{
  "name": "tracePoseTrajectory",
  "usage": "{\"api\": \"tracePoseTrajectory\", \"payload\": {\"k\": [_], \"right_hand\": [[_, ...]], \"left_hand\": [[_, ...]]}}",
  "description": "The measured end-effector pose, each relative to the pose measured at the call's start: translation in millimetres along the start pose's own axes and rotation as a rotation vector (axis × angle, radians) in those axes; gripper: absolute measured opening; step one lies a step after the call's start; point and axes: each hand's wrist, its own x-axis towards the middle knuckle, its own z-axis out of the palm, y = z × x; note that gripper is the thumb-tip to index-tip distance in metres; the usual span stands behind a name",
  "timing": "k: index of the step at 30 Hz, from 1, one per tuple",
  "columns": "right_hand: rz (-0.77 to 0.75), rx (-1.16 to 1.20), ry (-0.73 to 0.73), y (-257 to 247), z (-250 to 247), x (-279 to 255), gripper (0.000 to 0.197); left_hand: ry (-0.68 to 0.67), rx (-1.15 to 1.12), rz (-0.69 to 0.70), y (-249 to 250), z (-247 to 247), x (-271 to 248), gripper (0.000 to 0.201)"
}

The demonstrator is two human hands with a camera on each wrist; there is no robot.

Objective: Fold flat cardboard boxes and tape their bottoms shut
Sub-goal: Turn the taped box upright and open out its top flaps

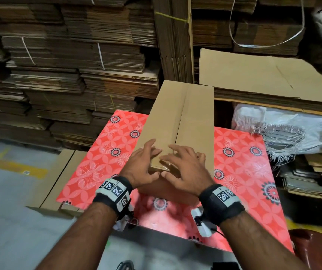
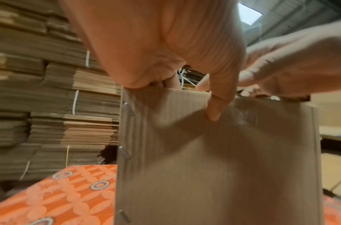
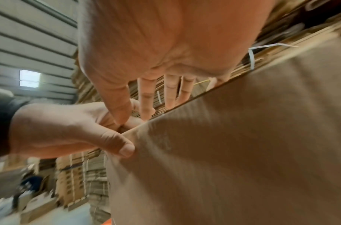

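Note:
A brown cardboard box (image 1: 177, 121) stands on the red floral table (image 1: 105, 156), its two top flaps meeting in a long centre seam. Both hands are at its near end. My left hand (image 1: 150, 160) lays spread fingers on the top, and its thumb (image 2: 214, 112) presses down the near wall (image 2: 214, 159). My right hand (image 1: 177, 164) lies beside it, fingers straight across the seam. A glossy strip of clear tape (image 1: 169, 167) shows under the hands at the near edge. In the right wrist view the right hand (image 3: 156, 45) hovers over the box (image 3: 233, 144), and the left hand (image 3: 65, 130) touches its corner.
Strapped bundles of flat cardboard (image 1: 58, 65) are stacked behind the table. A large flat sheet (image 1: 263, 75) and a white woven sack (image 1: 283, 125) lie to the right. Another cardboard box (image 1: 58, 182) stands against the table's left side. Staples (image 2: 127, 109) run down the box's left edge.

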Motion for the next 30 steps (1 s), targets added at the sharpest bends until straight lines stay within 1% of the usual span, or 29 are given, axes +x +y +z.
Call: {"api": "tracePoseTrajectory", "payload": {"k": [2, 5, 7, 10, 13, 14, 15, 16, 17, 18, 20, 23, 26, 30], "right_hand": [[-0.09, -0.032, -0.024, -3.3, 0.2, 9.2, 0.038], [-0.148, -0.072, -0.04, -1.3, -2.9, 20.3, 0.019], [-0.188, -0.095, -0.046, 2.9, -7.6, 24.5, 0.012], [-0.251, -0.11, -0.083, 2.4, -12.8, 27.2, 0.009], [-0.296, -0.154, -0.142, 1.9, -9.4, 32.5, 0.017], [-0.324, -0.141, -0.133, 3.6, -7.3, 33.3, 0.02], [-0.348, -0.094, -0.111, 7.2, -4.6, 33.1, 0.018], [-0.359, -0.022, -0.089, 13.0, -1.3, 31.0, 0.012], [-0.355, 0.062, -0.064, 19.3, 2.5, 27.0, 0.007], [-0.337, 0.146, -0.026, 24.9, 6.5, 21.5, 0.007], [-0.26, 0.276, 0.043, 33.3, 13.2, 10.6, 0.006], [-0.174, 0.319, 0.079, 38.7, 20.0, 2.9, 0.006], [-0.147, 0.384, 0.109, 38.7, 17.6, 2.6, 0.004], [-0.107, 0.443, 0.143, 34.7, 13.3, 0.4, 0.007]], "left_hand": [[-0.005, -0.009, -0.01, -1.6, -0.8, 0.3, 0.113], [-0.032, -0.032, -0.047, -2.3, -2.8, 1.2, 0.117], [-0.048, -0.033, -0.068, -1.3, -4.6, 1.6, 0.115], [-0.057, -0.001, -0.064, -1.2, -4.4, 1.8, 0.107], [-0.045, 0.015, -0.027, -3.1, -1.9, 2.2, 0.101], [-0.041, 0.016, -0.017, -3.8, -2.3, 1.9, 0.1], [-0.038, 0.012, -0.016, -6.0, -3.0, 1.5, 0.101], [-0.036, 0.004, -0.013, -8.5, -4.0, 0.7, 0.102], [-0.031, -0.006, -0.006, -11.8, -4.6, 0.0, 0.104], [-0.026, -0.013, 0.004, -14.0, -5.4, -0.9, 0.104], [-0.02, 0.0, 0.028, -15.5, -4.6, -0.8, 0.101], [0.002, 0.043, 0.047, -9.9, 0.7, 0.7, 0.097], [0.016, 0.045, 0.049, -9.0, 3.3, 1.3, 0.094], [0.027, 0.063, 0.034, -9.2, 4.7, 0.7, 0.09]]}}
